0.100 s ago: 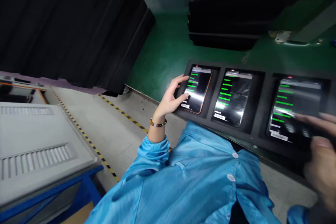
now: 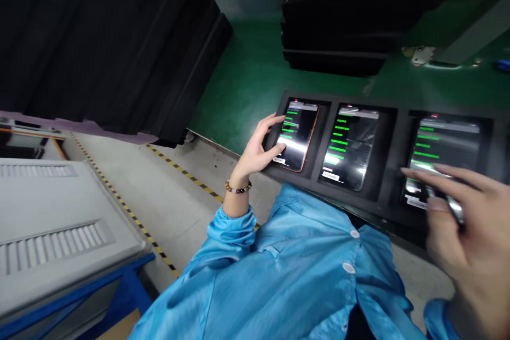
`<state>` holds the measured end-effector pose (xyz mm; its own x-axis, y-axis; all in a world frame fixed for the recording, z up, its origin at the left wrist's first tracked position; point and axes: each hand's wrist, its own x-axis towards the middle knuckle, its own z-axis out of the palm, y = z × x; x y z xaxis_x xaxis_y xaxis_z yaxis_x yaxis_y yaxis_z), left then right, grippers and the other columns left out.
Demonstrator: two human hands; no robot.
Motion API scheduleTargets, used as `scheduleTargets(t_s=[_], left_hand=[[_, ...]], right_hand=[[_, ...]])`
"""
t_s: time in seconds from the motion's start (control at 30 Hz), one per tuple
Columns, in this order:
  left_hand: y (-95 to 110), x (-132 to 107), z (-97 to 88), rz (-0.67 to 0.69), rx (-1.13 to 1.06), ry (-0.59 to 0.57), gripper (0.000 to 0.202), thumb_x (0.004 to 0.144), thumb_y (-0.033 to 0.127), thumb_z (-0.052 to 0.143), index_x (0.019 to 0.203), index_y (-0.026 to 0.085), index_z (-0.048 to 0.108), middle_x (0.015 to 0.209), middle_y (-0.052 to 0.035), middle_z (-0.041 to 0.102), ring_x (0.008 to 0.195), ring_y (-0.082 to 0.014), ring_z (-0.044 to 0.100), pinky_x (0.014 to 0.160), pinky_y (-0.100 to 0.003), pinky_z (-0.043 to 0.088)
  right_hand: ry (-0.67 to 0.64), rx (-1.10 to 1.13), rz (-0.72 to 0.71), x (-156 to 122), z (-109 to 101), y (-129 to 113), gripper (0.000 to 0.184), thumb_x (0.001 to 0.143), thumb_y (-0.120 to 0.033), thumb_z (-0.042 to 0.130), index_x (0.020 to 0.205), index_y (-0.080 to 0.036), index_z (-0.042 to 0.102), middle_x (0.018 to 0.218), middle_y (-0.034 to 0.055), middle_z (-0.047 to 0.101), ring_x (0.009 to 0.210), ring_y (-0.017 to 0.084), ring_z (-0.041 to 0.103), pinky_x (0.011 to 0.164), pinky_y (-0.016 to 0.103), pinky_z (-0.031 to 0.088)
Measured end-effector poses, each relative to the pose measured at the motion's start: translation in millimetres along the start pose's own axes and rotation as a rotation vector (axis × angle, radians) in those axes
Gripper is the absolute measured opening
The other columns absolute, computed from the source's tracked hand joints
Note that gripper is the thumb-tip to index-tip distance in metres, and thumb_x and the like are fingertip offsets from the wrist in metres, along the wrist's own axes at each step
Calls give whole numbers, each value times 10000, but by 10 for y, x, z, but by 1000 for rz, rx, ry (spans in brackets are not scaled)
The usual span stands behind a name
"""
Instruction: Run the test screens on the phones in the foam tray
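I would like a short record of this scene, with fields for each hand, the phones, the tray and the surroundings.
left hand: the left hand touches the screen of the left phone, thumb on its lower part
right hand: the right hand pinches a thin grey object, too blurred to name, over the right phone
middle phone: the middle phone is untouched
screens: all three lit, with green lines
tray: the black tray holds one phone per recess
surroundings: green table; grey cabinet

The person wears a shiny light-blue smock [image 2: 295, 271] with white snap buttons [image 2: 353, 234] down the front. Its left sleeve ends in a gathered cuff [image 2: 233, 223], and just above that cuff sits a beaded bracelet [image 2: 238, 188] of brown and amber beads.
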<state>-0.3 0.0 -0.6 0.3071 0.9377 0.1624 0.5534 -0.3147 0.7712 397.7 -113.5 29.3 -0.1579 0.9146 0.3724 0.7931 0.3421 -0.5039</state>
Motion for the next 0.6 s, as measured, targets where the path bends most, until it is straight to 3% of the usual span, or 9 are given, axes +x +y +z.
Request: scheduleTargets(t_s=[0.17, 0.33, 0.43, 0.53, 0.6], left_hand=[[-39, 7, 14, -6, -18, 7, 672, 1034, 586, 695, 1621, 317, 507, 1723, -140, 487, 1609, -321, 489, 1284, -490, 486], [-64, -1, 9, -33, -67, 19, 651, 1045, 551, 695, 1623, 306, 523, 1709, -123, 513, 1596, -320, 498, 1308, -495, 457], [-57, -2, -5, -73, -101, 12, 622, 1057, 522, 677, 1621, 300, 535, 1717, -114, 512, 1610, -330, 482, 1315, -514, 455], [-46, 4, -10, -100, -126, 14, 599, 1057, 479, 670, 1615, 301, 546, 1723, -100, 511, 1620, -339, 472, 1320, -529, 456], [-40, 11, -6, -111, -123, 25, 590, 1048, 458, 677, 1607, 309, 559, 1721, -93, 511, 1624, -345, 467, 1326, -541, 453]], right_hand=[[-172, 72, -177, 177, 231, -191, 481, 1022, -104, 523, 1458, -267, 644, 1110, 99, 740, 1433, 331, 610, 1103, 534, 518], [-177, 45, -204, 182, 218, -173, 463, 1012, -122, 499, 1419, -237, 687, 1221, 100, 743, 1437, 314, 611, 1176, 550, 489], [-14, 25, -56, 24, 26, -2, 437, 1010, -129, 518, 1344, -277, 758, 1345, 94, 723, 1403, 303, 648, 1176, 534, 501], [189, -34, 104, -201, -172, 180, 373, 1023, -160, 554, 1246, -307, 814, 1313, 68, 747, 1328, 294, 702, 1114, 497, 540], [209, -49, 144, -324, -235, 258, 356, 1031, -173, 557, 1226, -310, 822, 1292, 64, 758, 1312, 285, 716, 1064, 464, 560]])
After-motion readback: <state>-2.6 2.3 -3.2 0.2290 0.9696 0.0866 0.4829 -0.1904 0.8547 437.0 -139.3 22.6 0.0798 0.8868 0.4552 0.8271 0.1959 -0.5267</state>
